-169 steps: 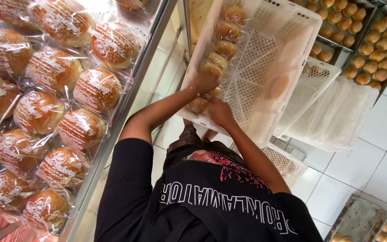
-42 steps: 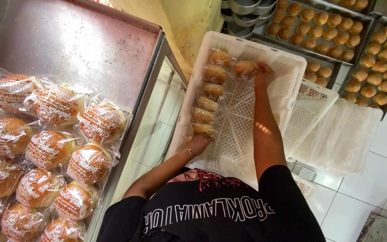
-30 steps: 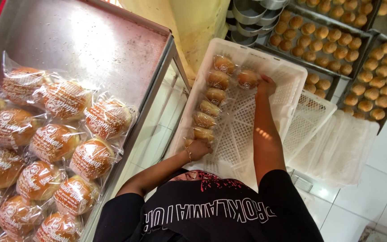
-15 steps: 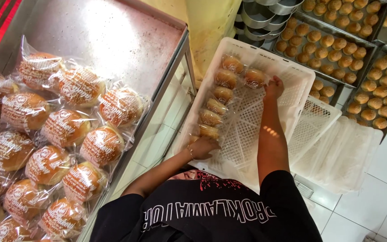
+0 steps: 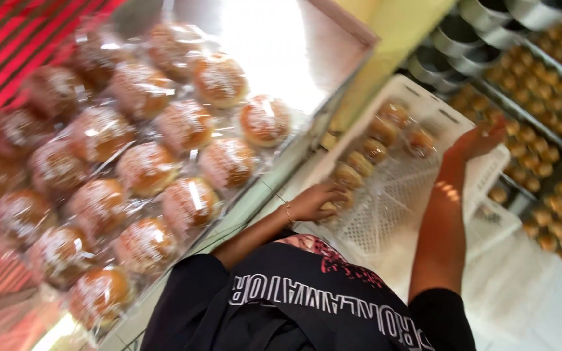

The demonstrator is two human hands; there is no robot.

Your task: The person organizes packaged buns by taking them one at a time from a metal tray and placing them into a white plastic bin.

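Since half a second ago the right hand (image 5: 479, 140) has lifted off the far row of buns and moved toward the far right edge of the crate (image 5: 417, 195), while the view has swung so the metal table (image 5: 281, 45) fills more of the left. That right hand hangs above the crate's far right rim with its fingers spread apart and nothing in them. The left hand (image 5: 317, 201) rests at the crate's near left corner, fingers curled over a wrapped bun (image 5: 333, 205) there; blur hides whether it truly grips it. A thin bracelet (image 5: 289, 213) sits on the left wrist. The crate is white plastic with a lattice floor, and it stands tilted in front of the person, right of the table. A row of wrapped buns (image 5: 369, 153) runs along the crate's left wall, from the left hand up to the far corner, and one more bun (image 5: 421, 140) lies beside the row's far end, just left of the right hand. Left of the crate, the table carries many round sugar-dusted buns in clear bags (image 5: 144, 169), packed close together. Right of the crate and beyond it, trays of small unwrapped buns (image 5: 554, 188) sit on racks. Above the crate's far edge stand stacked metal tins (image 5: 463, 39). Below the crate, the person's black shirt (image 5: 307, 305) fills the bottom of the view.
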